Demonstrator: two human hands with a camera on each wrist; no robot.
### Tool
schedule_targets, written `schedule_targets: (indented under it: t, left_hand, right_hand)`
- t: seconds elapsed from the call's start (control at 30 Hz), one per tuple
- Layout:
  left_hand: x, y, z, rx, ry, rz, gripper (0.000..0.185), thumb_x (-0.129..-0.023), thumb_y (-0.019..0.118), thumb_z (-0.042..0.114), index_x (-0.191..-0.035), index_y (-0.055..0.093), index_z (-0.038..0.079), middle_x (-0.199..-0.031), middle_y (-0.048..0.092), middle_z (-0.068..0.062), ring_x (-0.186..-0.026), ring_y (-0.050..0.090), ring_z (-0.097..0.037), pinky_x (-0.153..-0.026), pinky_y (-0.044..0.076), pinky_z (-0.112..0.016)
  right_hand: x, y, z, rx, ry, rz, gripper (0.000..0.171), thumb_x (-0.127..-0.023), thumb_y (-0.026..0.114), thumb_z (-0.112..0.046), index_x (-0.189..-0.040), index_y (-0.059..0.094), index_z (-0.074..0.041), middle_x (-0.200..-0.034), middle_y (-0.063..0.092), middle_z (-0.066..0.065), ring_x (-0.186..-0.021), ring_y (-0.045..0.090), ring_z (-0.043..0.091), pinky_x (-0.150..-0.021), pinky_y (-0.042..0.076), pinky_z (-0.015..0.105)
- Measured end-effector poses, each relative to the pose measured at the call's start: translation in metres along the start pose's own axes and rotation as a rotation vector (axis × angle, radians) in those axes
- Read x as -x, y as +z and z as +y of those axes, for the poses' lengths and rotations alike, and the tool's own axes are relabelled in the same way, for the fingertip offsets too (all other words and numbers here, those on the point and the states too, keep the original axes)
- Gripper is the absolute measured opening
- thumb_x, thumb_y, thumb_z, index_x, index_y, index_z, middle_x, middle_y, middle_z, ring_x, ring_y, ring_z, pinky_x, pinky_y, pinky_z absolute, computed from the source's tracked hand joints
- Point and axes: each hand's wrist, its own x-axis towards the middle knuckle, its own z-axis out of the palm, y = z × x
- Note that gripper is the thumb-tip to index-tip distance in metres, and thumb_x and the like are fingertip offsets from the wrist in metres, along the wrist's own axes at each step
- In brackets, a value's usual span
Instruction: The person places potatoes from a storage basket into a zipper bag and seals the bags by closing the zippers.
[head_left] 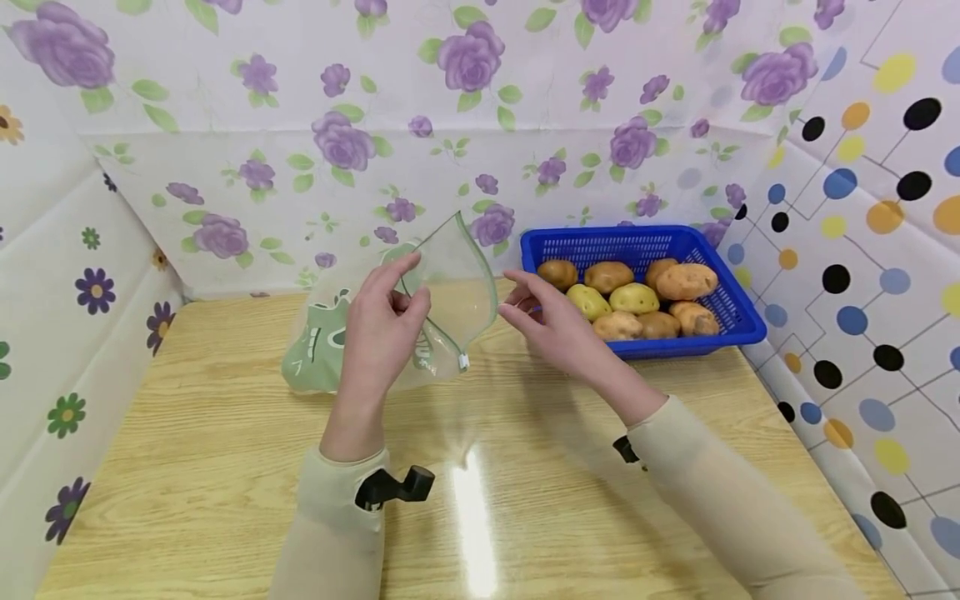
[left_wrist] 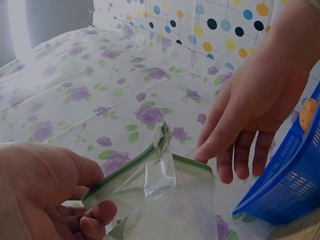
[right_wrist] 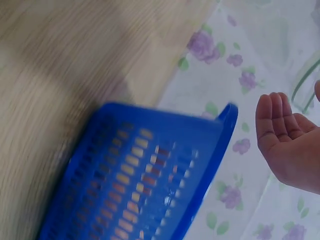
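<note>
Left fingers [head_left: 397, 267] — curled round bag [head_left: 453, 304]

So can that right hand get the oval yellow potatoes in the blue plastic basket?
Probably yes. The right hand is beside the blue plastic basket, whose open top leaves the oval yellow potatoes uncovered. It seems to hold nothing, though its fingertips are close to the clear, green-edged plastic bag.

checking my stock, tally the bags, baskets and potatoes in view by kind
Zip bag: 1
Blue basket: 1
Potatoes: at least 9, some partly hidden
Total: at least 11
</note>
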Motion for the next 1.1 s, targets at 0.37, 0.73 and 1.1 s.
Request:
schedule_targets:
  t: [0.37,0.73,1.1]
  left_hand:
    - [0.001,-0.002,0.000,0.001,-0.013,-0.025,0.047,-0.107,0.067,0.012,-0.153,0.067,0.011,-0.140,0.065,-0.007,-0.081,0.059,-0.019,-0.069,0.047,-0.032]
    - [0.001,0.000,0.000,0.007,-0.001,-0.036,0.047,-0.106,0.067,0.012,-0.153,0.067,0.011,-0.140,0.065,-0.010,-0.081,0.057,-0.020,-0.071,0.046,-0.034]
    - [0.002,-0.001,0.000,0.033,-0.005,-0.050,0.047,-0.107,0.069,0.011,-0.153,0.067,0.012,-0.140,0.064,-0.006,-0.081,0.057,-0.019,-0.066,0.045,-0.026]
  right_hand:
    - [0.016,-0.048,0.032,0.234,0.064,-0.025,0.076,-0.109,0.070,-0.042,-0.173,0.039,-0.016,-0.161,0.055,0.015,-0.149,0.050,0.037,-0.119,0.042,0.062]
    - [0.026,-0.093,0.069,0.307,0.110,-0.101,0.086,-0.106,0.078,-0.034,-0.176,0.032,-0.015,-0.173,0.040,0.017,-0.155,0.042,0.045,-0.115,0.045,0.067]
    - [0.016,-0.112,0.102,0.286,0.040,-0.262,0.082,-0.099,0.085,-0.023,-0.169,0.045,-0.006,-0.174,0.035,0.022,-0.157,0.038,0.047,-0.117,0.041,0.069]
